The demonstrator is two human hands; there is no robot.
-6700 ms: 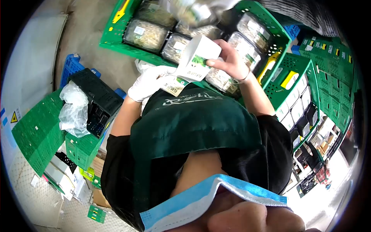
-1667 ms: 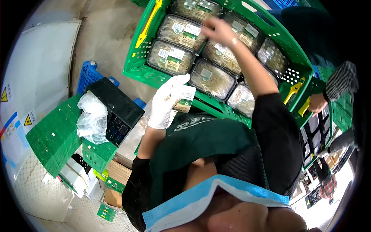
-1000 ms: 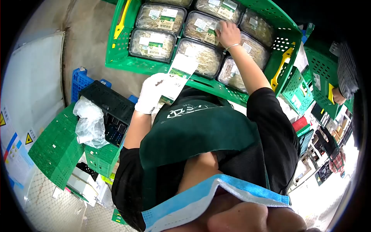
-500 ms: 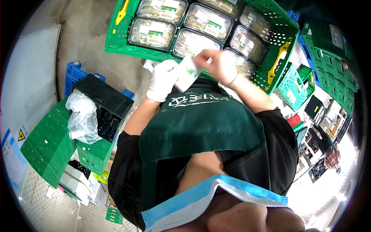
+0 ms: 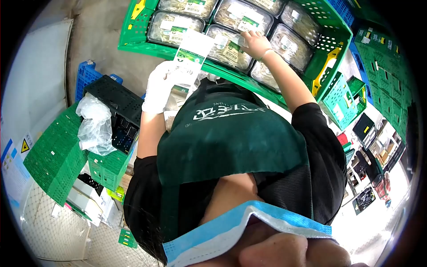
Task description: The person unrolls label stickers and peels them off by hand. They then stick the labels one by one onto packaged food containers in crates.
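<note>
My left hand (image 5: 159, 86), in a white glove, is closed on a strip of white-and-green labels (image 5: 192, 55) that sticks up from its fingers. My right hand (image 5: 258, 46) is bare, with a band at the wrist. Its fingers lie stretched over the right end of a clear-lidded food tray (image 5: 218, 55), touching the lid by the green-and-white label (image 5: 231, 51). The tray holds pale, thin strands that look like sprouts. It sits among several similar trays in a green crate (image 5: 165, 51). A neighbouring tray (image 5: 263, 76), partly under my right forearm, shows no green label.
To the left, a black crate (image 5: 116, 100) and a crumpled clear plastic bag (image 5: 95, 127) rest on green crates (image 5: 55, 153). A blue crate (image 5: 84, 78) stands behind them. More green crates (image 5: 386, 84) are stacked at the right. The crate's yellow handle (image 5: 327, 71) is near my right arm.
My right hand has moved from the label strip up onto the tray, which now bears a green label. My left hand has drawn left and down, with the strip now turned upright.
</note>
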